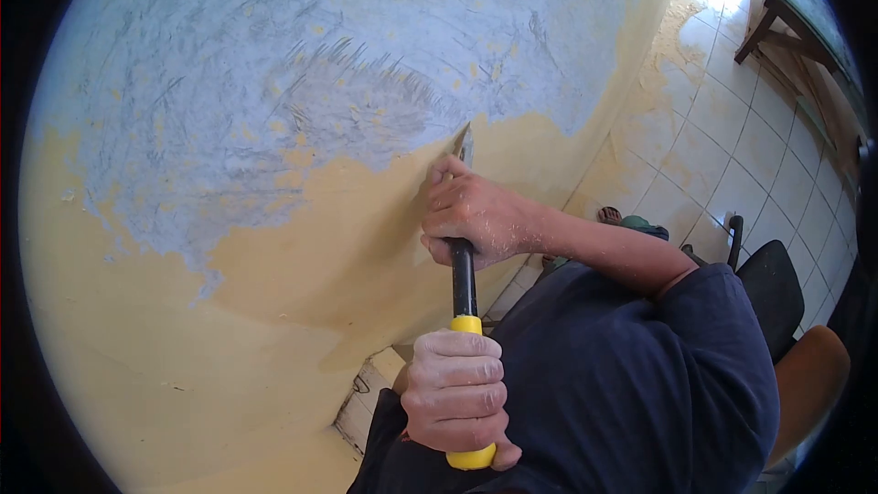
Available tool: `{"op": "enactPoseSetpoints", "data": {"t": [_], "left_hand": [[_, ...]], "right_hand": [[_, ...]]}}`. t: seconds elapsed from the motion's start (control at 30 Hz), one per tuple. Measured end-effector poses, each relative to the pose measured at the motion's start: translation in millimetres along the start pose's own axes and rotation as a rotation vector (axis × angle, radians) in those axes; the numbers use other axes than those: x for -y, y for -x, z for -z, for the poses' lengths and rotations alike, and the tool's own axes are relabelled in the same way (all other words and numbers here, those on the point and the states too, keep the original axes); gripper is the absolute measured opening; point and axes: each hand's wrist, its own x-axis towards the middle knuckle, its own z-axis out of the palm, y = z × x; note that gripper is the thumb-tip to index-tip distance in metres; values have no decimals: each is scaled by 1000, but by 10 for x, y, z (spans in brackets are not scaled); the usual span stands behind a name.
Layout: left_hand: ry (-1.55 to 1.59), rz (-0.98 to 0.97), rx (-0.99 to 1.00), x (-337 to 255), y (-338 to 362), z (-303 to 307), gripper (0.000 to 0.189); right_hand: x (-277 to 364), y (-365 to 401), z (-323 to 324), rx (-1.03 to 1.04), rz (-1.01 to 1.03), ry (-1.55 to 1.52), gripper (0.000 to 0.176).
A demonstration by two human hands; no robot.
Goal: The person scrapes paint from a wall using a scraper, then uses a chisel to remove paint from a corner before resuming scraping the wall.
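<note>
Both my hands grip one long-handled scraper with a black shaft and a yellow grip. My left hand, pale with dust, is wrapped round the yellow grip at the lower end. Higher up, my right hand closes round the shaft near the head, with specks of dust on its back. The narrow metal tip shows beyond the right fingers, at the wall; the rest of the head is hidden. The wall has yellow paint below and a scratched pale blue-grey patch above, with a ragged edge between them.
Dusty flakes lie along the wall's foot on the white tiled floor. A wooden table stands at the upper right. Behind my right shoulder are a dark chair back and a brown rounded chair part.
</note>
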Motion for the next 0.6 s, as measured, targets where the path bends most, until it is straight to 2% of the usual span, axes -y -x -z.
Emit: {"op": "enactPoseSetpoints", "data": {"t": [0.2,0.33,0.37,0.53,0.6], "left_hand": [[-19,-43,-56,239,158,-135,28],[-36,-62,-56,66,108,-132,31],[-45,-40,3,28,54,-106,32],[-112,17,4,30,96,-248,31],[-104,0,121,71,54,-176,29]], "right_hand": [[-68,74,80,21,-21,42,17],[52,15,34,-11,-11,-12,19],[71,-6,23,-7,16,-35,20],[13,58,44,5,28,6,24],[27,139,9,-13,39,11,25]]}}
